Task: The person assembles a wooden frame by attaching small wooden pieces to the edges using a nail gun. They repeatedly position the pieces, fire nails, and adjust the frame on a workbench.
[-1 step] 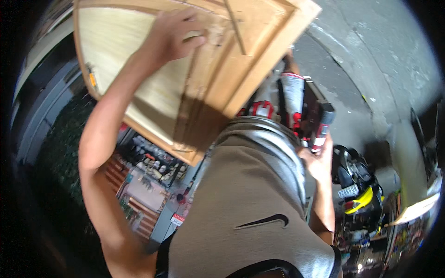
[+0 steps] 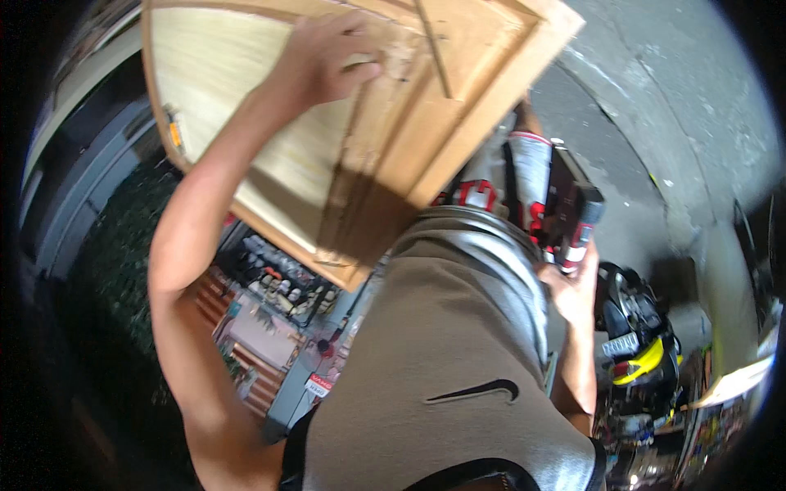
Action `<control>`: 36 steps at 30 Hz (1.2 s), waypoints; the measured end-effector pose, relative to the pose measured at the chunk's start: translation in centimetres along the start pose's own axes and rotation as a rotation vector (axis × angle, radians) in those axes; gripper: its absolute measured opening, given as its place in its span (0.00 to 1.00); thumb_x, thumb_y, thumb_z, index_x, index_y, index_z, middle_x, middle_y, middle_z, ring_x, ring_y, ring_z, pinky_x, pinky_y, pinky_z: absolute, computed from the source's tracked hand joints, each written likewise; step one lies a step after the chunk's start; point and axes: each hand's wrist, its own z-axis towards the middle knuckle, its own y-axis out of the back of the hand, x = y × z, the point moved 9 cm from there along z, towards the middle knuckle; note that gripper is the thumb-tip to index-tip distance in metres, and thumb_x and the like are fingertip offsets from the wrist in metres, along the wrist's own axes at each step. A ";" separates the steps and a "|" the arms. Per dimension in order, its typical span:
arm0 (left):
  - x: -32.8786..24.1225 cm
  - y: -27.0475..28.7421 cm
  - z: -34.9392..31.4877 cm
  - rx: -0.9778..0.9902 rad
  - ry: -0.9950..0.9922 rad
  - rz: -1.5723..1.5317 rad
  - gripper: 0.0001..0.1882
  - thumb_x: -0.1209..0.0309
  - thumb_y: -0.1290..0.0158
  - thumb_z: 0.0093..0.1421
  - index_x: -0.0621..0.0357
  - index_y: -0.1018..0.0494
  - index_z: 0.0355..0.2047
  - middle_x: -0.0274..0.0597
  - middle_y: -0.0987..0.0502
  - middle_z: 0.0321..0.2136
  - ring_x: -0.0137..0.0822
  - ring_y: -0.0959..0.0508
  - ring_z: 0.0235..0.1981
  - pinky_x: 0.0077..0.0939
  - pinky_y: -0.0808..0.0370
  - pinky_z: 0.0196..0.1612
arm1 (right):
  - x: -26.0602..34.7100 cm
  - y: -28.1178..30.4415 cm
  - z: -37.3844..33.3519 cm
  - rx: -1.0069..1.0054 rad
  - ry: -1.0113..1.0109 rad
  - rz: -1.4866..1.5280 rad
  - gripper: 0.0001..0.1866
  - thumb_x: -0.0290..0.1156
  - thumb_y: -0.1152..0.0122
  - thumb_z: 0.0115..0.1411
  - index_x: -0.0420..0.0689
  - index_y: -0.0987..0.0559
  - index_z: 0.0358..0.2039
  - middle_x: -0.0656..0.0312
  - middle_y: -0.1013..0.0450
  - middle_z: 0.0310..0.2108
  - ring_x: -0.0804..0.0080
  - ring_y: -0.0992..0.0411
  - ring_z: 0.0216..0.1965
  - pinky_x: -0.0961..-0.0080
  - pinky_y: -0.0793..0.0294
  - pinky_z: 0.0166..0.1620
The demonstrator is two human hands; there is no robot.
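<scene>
My left hand [image 2: 332,61] is over a wooden cabinet door or panel [image 2: 393,147] with a light-coloured inset sheet and a brown frame. Its fingers are curled and the thumb is bent toward them; what lies between them, if anything, is too small to make out. A thin dark rod or strip [image 2: 434,49] lies across the panel just right of that hand. Down at my right side, my right hand [image 2: 573,282] is wrapped round the red-and-white end of a dark, boxy power tool [image 2: 577,200], whose exact kind I cannot tell.
An orange-handled cutter [image 2: 174,133] lies on the panel's left edge. A motorcycle with a yellow tail [image 2: 643,360] stands on the right. Below the panel is a tray of small pale items [image 2: 282,286]. Grey concrete floor [image 2: 630,155] stretches off to the upper right.
The whole scene sits slightly farther right in the picture. Both hands keep their places against the panel and the power tool.
</scene>
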 end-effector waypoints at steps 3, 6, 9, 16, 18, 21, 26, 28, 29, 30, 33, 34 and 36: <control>-0.9 0.6 0.2 -0.015 -0.134 0.050 0.09 0.61 0.41 0.54 0.52 0.24 0.27 0.36 0.32 0.28 0.41 0.29 0.35 0.37 0.37 0.40 | -0.5 0.2 0.5 -0.074 -0.027 -0.010 0.41 0.14 0.42 0.39 0.35 0.37 0.60 0.59 0.28 0.44 0.73 0.29 0.43 0.76 0.30 0.50; -0.9 0.0 0.9 0.061 -0.207 0.042 0.09 0.63 0.38 0.52 0.52 0.24 0.27 0.35 0.30 0.30 0.40 0.28 0.36 0.36 0.38 0.42 | 0.2 -0.6 0.8 0.018 0.034 0.052 0.39 0.15 0.42 0.38 0.37 0.34 0.57 0.60 0.27 0.42 0.75 0.29 0.42 0.77 0.31 0.48; -0.7 0.7 1.2 -0.025 -0.201 -0.081 0.10 0.65 0.35 0.49 0.53 0.22 0.29 0.34 0.28 0.33 0.39 0.27 0.39 0.34 0.38 0.45 | 0.8 -0.2 0.6 -0.021 0.091 0.021 0.34 0.18 0.41 0.37 0.38 0.31 0.51 0.61 0.27 0.37 0.75 0.31 0.38 0.78 0.31 0.45; 0.4 -0.1 1.2 0.100 -0.008 -0.130 0.11 0.69 0.34 0.47 0.57 0.21 0.31 0.39 0.23 0.38 0.41 0.25 0.42 0.33 0.34 0.47 | -0.7 -0.1 1.1 -0.074 0.042 0.064 0.32 0.21 0.40 0.36 0.38 0.30 0.47 0.58 0.27 0.32 0.72 0.30 0.34 0.77 0.31 0.44; 0.2 0.1 1.2 0.049 0.008 -0.130 0.11 0.71 0.34 0.47 0.58 0.22 0.31 0.41 0.23 0.38 0.44 0.24 0.42 0.34 0.32 0.48 | -1.1 0.0 1.3 -0.095 0.045 0.065 0.32 0.21 0.40 0.35 0.38 0.30 0.48 0.57 0.27 0.32 0.72 0.30 0.34 0.77 0.30 0.44; -0.4 0.0 1.0 0.021 0.011 -0.049 0.12 0.74 0.35 0.46 0.60 0.22 0.32 0.44 0.23 0.37 0.46 0.24 0.43 0.35 0.29 0.48 | -1.8 0.0 1.2 -0.116 0.033 0.053 0.34 0.21 0.40 0.35 0.37 0.31 0.50 0.56 0.26 0.33 0.70 0.29 0.35 0.76 0.30 0.45; -0.7 -0.1 1.4 0.008 -0.084 0.004 0.10 0.75 0.36 0.46 0.59 0.23 0.31 0.40 0.24 0.34 0.43 0.25 0.39 0.36 0.31 0.45 | -3.5 0.1 1.3 -0.126 -0.003 0.051 0.37 0.21 0.39 0.35 0.37 0.31 0.52 0.55 0.25 0.34 0.68 0.27 0.36 0.74 0.29 0.47; -0.6 -0.1 1.6 0.047 -0.115 0.032 0.10 0.75 0.37 0.47 0.59 0.22 0.31 0.40 0.24 0.34 0.43 0.25 0.38 0.35 0.30 0.45 | -3.9 0.3 1.3 -0.128 0.013 0.067 0.36 0.21 0.39 0.35 0.37 0.31 0.52 0.56 0.25 0.34 0.69 0.27 0.36 0.75 0.29 0.46; -0.6 -0.2 1.7 0.079 -0.138 0.050 0.09 0.75 0.37 0.47 0.59 0.22 0.30 0.40 0.24 0.34 0.43 0.25 0.38 0.35 0.30 0.44 | -4.1 0.3 1.4 -0.128 0.021 0.075 0.36 0.21 0.40 0.35 0.37 0.31 0.52 0.56 0.25 0.34 0.69 0.27 0.36 0.75 0.29 0.46; -0.5 -0.2 1.8 0.112 -0.160 0.066 0.08 0.75 0.37 0.47 0.60 0.22 0.29 0.40 0.25 0.33 0.43 0.25 0.37 0.35 0.30 0.44 | -4.4 0.4 1.4 -0.134 0.016 0.087 0.35 0.21 0.40 0.36 0.37 0.30 0.52 0.56 0.25 0.34 0.70 0.27 0.35 0.75 0.29 0.46; 0.2 -0.6 2.3 0.260 -0.154 0.050 0.07 0.75 0.37 0.49 0.61 0.22 0.29 0.41 0.24 0.35 0.42 0.25 0.40 0.33 0.31 0.46 | -5.1 0.6 1.4 -0.141 0.008 0.112 0.35 0.21 0.40 0.36 0.38 0.30 0.51 0.57 0.26 0.34 0.71 0.28 0.35 0.75 0.28 0.45; 0.4 -0.8 2.4 0.303 -0.141 0.038 0.07 0.75 0.37 0.49 0.62 0.22 0.29 0.41 0.24 0.36 0.42 0.25 0.42 0.32 0.31 0.47 | -5.3 0.7 1.5 -0.136 0.007 0.111 0.34 0.21 0.40 0.36 0.38 0.30 0.51 0.57 0.26 0.35 0.71 0.28 0.35 0.75 0.28 0.45; 1.5 -0.1 2.8 0.210 0.058 -0.176 0.06 0.75 0.36 0.50 0.61 0.21 0.29 0.39 0.23 0.36 0.38 0.25 0.42 0.31 0.31 0.48 | -5.5 0.7 1.4 -0.132 0.016 0.098 0.34 0.21 0.40 0.36 0.38 0.30 0.50 0.57 0.26 0.35 0.71 0.28 0.35 0.74 0.28 0.45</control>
